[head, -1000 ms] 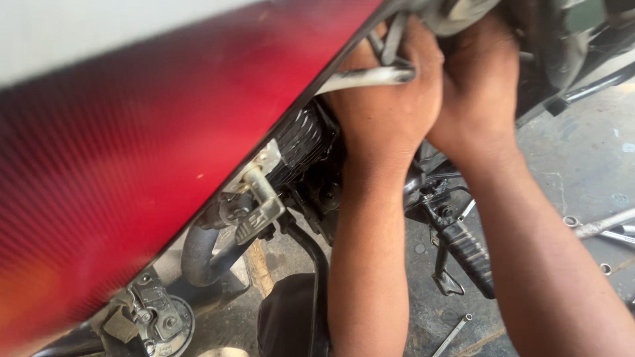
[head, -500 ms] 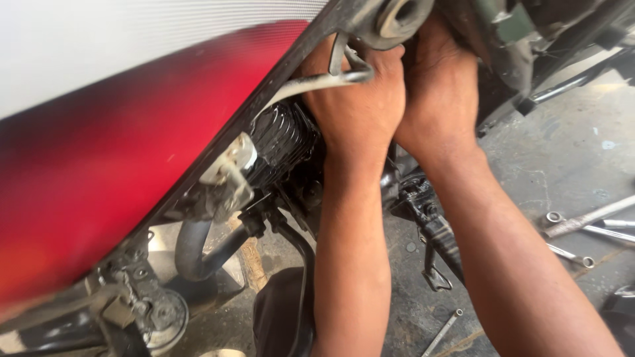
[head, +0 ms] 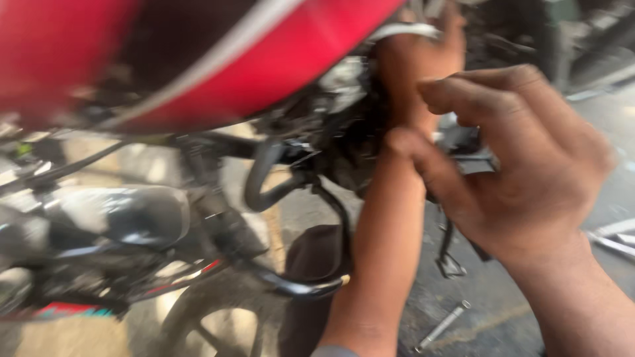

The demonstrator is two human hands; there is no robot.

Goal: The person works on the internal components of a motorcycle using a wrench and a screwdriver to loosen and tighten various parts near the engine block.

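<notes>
Red motorcycle tank (head: 278, 73) fills the top of your view, blurred, w/ the engine block (head: 344, 125) tucked under its right end and a dark bent pipe (head: 264, 178) curving down below that. Lower left there's a grey muffler-like part (head: 132, 218) and a wheel (head: 218, 317), all smeared by motion. Your left hand (head: 423, 53) is up under the tank's edge, forearm running nearly straight up from the bottom of the frame; it's closed on a silver wrench (head: 403, 30) whose long axis lies roughly level, pointing left toward the tank. That hand is on the work; your right hand (head: 522, 165) is nearer the camera and to the right, apart from the wrench, fingers half curled and loose, thumb pointing left toward your left forearm, holding nothing I can see. Small stuff: a loose metal tool (head: 442, 325) on the concrete floor (head: 489, 297) below, more tools (head: 612, 235) at far right.
</notes>
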